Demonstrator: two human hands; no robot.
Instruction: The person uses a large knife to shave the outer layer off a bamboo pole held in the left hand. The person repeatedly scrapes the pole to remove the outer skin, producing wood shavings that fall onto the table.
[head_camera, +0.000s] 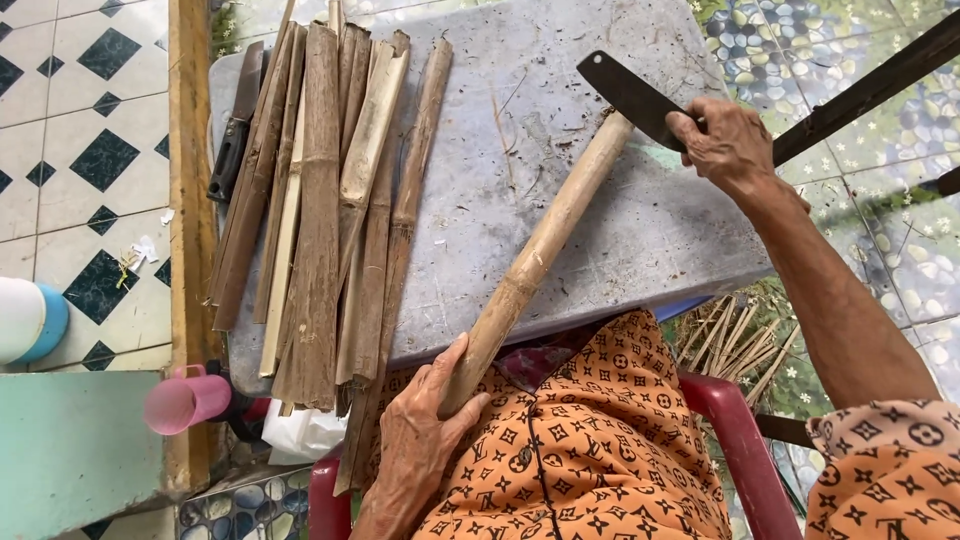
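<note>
My left hand (420, 440) has a closed grip on a pale, knotted bamboo pole (535, 262) slanting across the centre of the frame; my right hand (725, 140) clasps a dark cleaver (628, 95) at its top end.

Pale tan bamboo pole (540, 255); brown and straw-coloured split bamboo strips (325, 210); grey table (620, 230); black cleaver blade (632, 98); orange garment (590, 450) with a dark repeating motif; pink cup (187, 400); white floor tiles (70, 140) with dark green diamonds.
</note>
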